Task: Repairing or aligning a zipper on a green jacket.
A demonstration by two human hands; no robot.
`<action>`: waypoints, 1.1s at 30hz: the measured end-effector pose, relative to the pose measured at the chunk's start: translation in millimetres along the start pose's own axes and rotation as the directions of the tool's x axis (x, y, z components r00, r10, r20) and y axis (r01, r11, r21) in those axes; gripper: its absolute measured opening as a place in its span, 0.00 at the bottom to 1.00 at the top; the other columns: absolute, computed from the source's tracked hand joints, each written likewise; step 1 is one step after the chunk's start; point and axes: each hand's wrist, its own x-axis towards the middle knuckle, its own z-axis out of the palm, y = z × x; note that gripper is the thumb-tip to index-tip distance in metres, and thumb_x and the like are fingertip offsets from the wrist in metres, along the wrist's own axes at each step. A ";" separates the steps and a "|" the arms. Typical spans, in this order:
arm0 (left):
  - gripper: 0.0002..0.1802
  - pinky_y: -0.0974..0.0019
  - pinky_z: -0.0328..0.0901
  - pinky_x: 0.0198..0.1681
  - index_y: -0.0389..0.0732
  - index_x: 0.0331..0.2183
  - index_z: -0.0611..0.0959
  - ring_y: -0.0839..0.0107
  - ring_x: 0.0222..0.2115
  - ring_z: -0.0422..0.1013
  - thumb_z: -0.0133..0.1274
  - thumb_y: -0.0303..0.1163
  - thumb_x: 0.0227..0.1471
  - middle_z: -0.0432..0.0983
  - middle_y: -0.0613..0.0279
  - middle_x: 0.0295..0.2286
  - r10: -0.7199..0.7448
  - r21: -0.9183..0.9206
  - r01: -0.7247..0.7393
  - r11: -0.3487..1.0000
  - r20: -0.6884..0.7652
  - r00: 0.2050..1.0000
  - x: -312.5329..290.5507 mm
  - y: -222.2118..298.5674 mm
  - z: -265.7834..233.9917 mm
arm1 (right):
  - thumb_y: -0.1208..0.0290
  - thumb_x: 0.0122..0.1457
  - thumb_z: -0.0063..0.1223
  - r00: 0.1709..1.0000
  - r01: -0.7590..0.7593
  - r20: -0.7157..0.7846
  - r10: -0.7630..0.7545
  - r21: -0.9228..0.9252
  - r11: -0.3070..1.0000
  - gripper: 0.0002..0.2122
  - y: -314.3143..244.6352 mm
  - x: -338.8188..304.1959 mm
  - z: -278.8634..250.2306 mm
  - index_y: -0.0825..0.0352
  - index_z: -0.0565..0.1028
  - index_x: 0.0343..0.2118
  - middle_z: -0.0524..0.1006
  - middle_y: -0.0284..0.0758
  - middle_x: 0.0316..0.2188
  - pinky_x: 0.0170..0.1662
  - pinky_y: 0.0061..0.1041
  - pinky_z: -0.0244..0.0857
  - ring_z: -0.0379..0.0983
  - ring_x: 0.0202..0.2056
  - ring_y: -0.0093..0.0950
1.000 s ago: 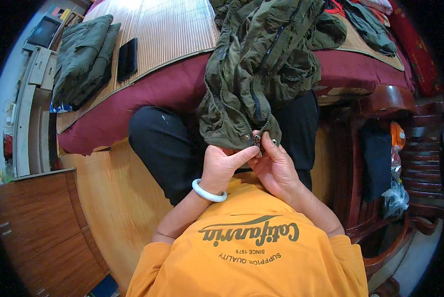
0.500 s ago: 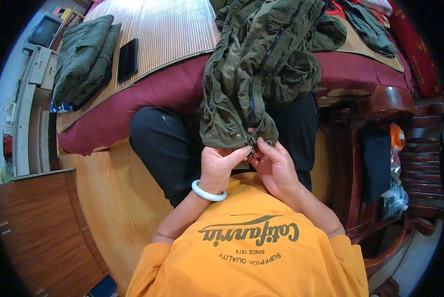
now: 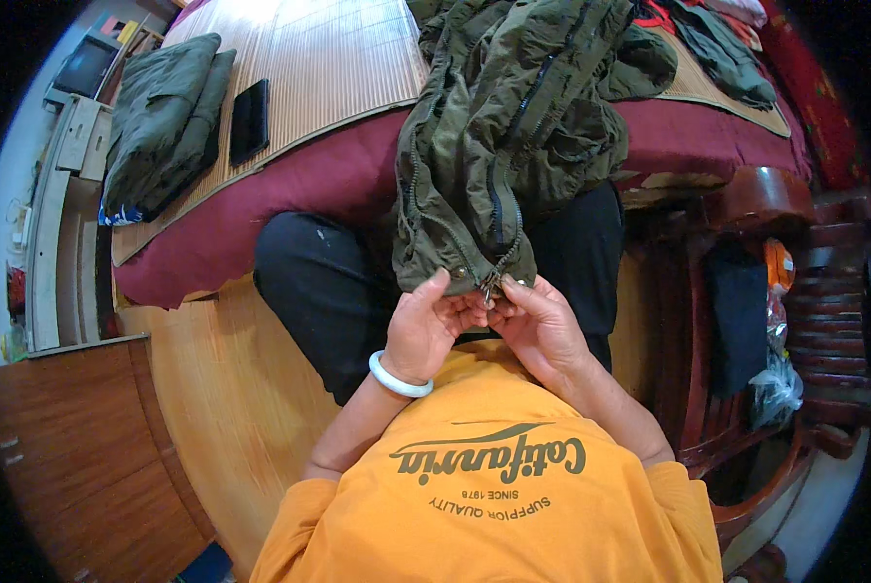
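Observation:
An olive-green jacket (image 3: 567,126) hangs from the bed's edge down over my lap, its hem toward me. The two rows of its front zipper meet at a metal slider (image 3: 491,287) by the hem. My left hand (image 3: 426,325), with a pale bangle (image 3: 400,376) on its wrist, holds the hem left of the slider, thumb raised along the cloth and fingers curled beneath. On the other side, my right hand (image 3: 547,325) pinches the hem corner close to the slider. The fingertips of both hands almost meet below it, partly hidden.
The bed (image 3: 333,160) has a maroon cover and a bamboo mat (image 3: 309,58). On it lie folded green clothes (image 3: 163,117), a black phone (image 3: 250,121) and more clothing (image 3: 722,53). A dark wooden chair (image 3: 683,360) with a plastic bag (image 3: 776,389) stands at right.
My left thumb has lifted away from the slider and moved left along the hem. The hem and slider have shifted slightly left; my right hand stays at the hem corner.

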 end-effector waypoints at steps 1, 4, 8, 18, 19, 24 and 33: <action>0.12 0.67 0.68 0.35 0.37 0.40 0.77 0.71 0.30 0.73 0.45 0.33 0.58 0.78 0.59 0.31 -0.030 -0.030 0.031 0.999 0.020 0.999 0.3 0.5 -1.8 | 0.74 0.58 0.52 1.000 -0.006 0.012 0.006 -0.009 1.000 0.04 -0.9 -0.4 2.6 0.64 0.72 0.35 0.75 0.29 0.30 0.40 0.23 0.65 0.67 0.28 0.18; 0.14 0.66 0.68 0.35 0.39 0.43 0.76 0.69 0.33 0.72 0.43 0.36 0.59 0.77 0.60 0.33 -0.027 -0.058 0.029 0.998 0.035 0.999 3.1 -3.6 -12.4 | 0.75 0.58 0.52 0.999 -0.018 0.034 0.018 0.009 1.000 0.03 -0.9 -0.9 1.8 0.64 0.72 0.35 0.75 0.29 0.30 0.40 0.23 0.65 0.66 0.28 0.17; 0.13 0.67 0.68 0.36 0.41 0.44 0.76 0.72 0.34 0.72 0.47 0.31 0.58 0.77 0.63 0.36 0.102 0.079 -0.095 0.992 -0.085 0.991 3.3 -5.5 -7.4 | 0.75 0.58 0.52 0.997 -0.014 0.082 0.010 0.048 0.999 0.03 2.2 0.6 -8.8 0.64 0.72 0.35 0.75 0.28 0.30 0.38 0.22 0.65 0.67 0.29 0.16; 0.15 0.73 0.66 0.34 0.42 0.46 0.76 0.76 0.33 0.71 0.53 0.25 0.54 0.76 0.68 0.37 0.163 0.105 -0.154 0.982 -0.083 0.983 3.2 -3.7 2.3 | 0.76 0.58 0.52 0.994 0.091 -0.048 -0.096 -0.110 0.990 0.05 3.5 -7.0 3.0 0.65 0.73 0.37 0.76 0.28 0.32 0.34 0.19 0.62 0.67 0.29 0.17; 0.16 0.73 0.66 0.33 0.42 0.46 0.76 0.77 0.32 0.71 0.54 0.25 0.54 0.76 0.68 0.37 0.172 0.111 -0.162 0.981 -0.085 0.981 3.3 -2.8 4.8 | 0.76 0.58 0.52 0.994 0.099 -0.040 -0.104 -0.113 0.989 0.05 4.0 -7.0 1.3 0.65 0.73 0.37 0.76 0.28 0.32 0.34 0.19 0.62 0.67 0.29 0.17; 0.15 0.73 0.67 0.31 0.41 0.44 0.77 0.78 0.29 0.71 0.56 0.25 0.52 0.76 0.67 0.34 0.229 0.130 -0.218 0.967 -0.077 0.970 2.4 -3.9 9.7 | 0.76 0.58 0.52 0.992 0.116 -0.045 -0.122 -0.124 0.986 0.05 5.5 -8.8 1.8 0.65 0.73 0.37 0.76 0.28 0.32 0.34 0.18 0.62 0.67 0.29 0.16; 0.08 0.72 0.69 0.31 0.34 0.35 0.80 0.75 0.25 0.72 0.58 0.19 0.48 0.78 0.63 0.29 0.361 0.236 -0.331 0.914 -0.096 0.928 2.1 -5.4 19.9 | 0.76 0.58 0.53 0.988 0.135 -0.051 -0.143 -0.139 0.981 0.06 5.8 -9.6 0.0 0.65 0.73 0.38 0.76 0.27 0.32 0.35 0.18 0.62 0.67 0.30 0.15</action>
